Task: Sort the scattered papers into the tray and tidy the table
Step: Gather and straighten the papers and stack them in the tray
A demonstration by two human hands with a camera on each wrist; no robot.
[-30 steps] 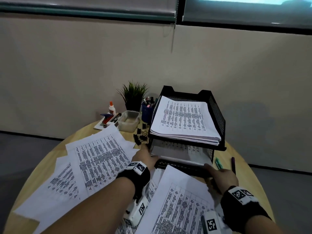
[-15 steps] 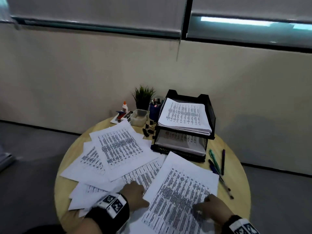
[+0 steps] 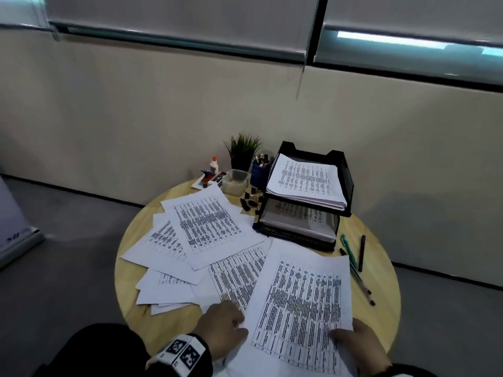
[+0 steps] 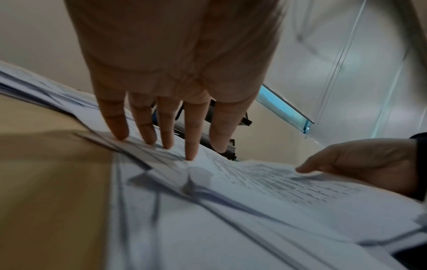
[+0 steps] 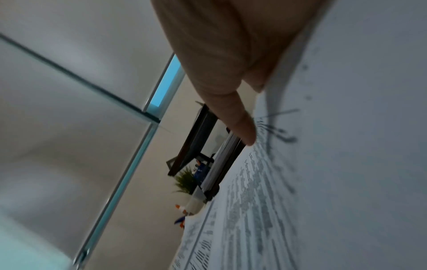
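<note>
Printed sheets point(image 3: 206, 221) lie scattered over the round wooden table point(image 3: 381, 254). A black two-tier mesh tray point(image 3: 347, 183) at the back right holds paper stacks on both levels. My left hand point(image 3: 231, 314) is at the near edge, and its straight fingertips point(image 4: 191, 155) press on overlapping sheets. My right hand point(image 3: 345, 336) pinches the near right corner of the large top sheet point(image 3: 302, 300). Its thumb point(image 5: 242, 127) lies on top, and the paper hides the other fingers. That corner is lifted a little.
Several pens point(image 3: 359, 270) lie at the table's right edge beside the tray. Behind the papers stand a small plant point(image 3: 242, 151), a blue pen cup point(image 3: 260, 172), a clear box point(image 3: 235, 180), a glue bottle point(image 3: 214, 164) and binder clips point(image 3: 251, 200). Grey floor surrounds the table.
Both hands drew back from the tray's lower tier to the near edge. The left now presses on the papers, and the right has taken hold of the top sheet's corner. The view pulled back.
</note>
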